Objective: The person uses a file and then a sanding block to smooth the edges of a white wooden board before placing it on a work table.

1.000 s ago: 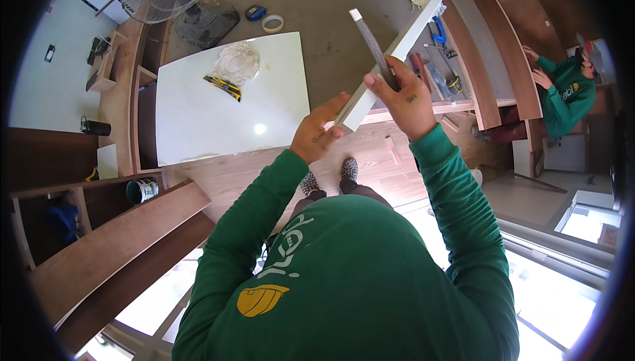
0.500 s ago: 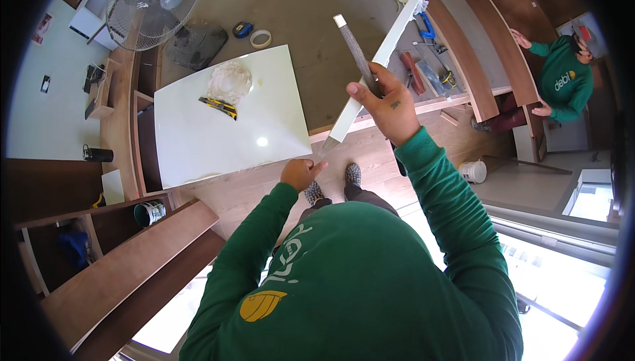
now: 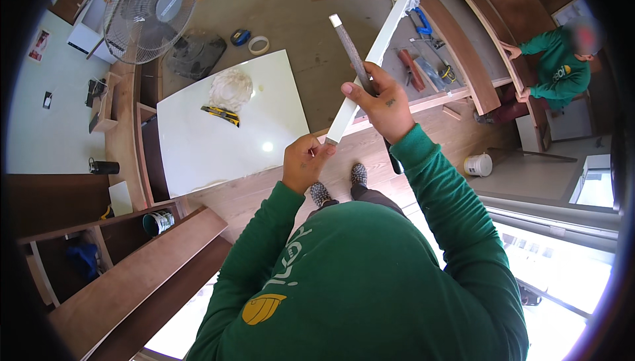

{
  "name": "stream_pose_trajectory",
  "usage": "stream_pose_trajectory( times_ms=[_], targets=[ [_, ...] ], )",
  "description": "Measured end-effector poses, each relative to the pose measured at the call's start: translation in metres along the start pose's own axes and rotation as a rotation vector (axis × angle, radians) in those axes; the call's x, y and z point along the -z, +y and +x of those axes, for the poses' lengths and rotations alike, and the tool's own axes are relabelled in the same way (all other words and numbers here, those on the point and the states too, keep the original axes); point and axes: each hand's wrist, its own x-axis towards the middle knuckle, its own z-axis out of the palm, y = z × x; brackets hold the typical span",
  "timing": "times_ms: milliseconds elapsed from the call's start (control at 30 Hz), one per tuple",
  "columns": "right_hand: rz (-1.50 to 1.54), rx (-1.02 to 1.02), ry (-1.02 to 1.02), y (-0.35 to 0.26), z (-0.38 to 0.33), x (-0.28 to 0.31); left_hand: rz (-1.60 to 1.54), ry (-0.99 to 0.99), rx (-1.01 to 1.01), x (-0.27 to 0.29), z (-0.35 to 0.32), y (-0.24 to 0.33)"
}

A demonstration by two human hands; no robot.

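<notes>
My right hand [image 3: 390, 103] is closed around a grey, rough-surfaced file [image 3: 350, 50] with a pale tip; what looks like its black handle shows below the palm. The same hand is against a long narrow white strip [image 3: 387, 37], which slants from the far right down toward me. At the strip's near end, my left hand [image 3: 305, 162] pinches the tip between thumb and fingers. To the left lies a glossy white panel [image 3: 198, 149], with a white crumpled mass [image 3: 231, 90] and a yellow-and-black utility knife [image 3: 221, 116] on it.
A tape measure [image 3: 240, 37] and a tape roll [image 3: 258, 45] lie behind the panel, near a standing fan [image 3: 155, 10]. Tools, including a blue clamp [image 3: 421, 21], lie at the right. A co-worker [image 3: 555, 63] holds a brown board. A white bucket [image 3: 478, 164] stands on the floor.
My left hand has come up onto the near end of the white strip and now pinches it. The strip and file have shifted slightly left. The co-worker's lower hand has moved up.
</notes>
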Motion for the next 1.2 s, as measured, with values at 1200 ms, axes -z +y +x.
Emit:
stream_pose_trajectory(
  times_ms=[1200],
  targets=[
    [0.026,0.026,0.033,0.018,0.001,0.005,0.492,-0.037,0.015,-0.012,-0.015,-0.074]
  ],
)
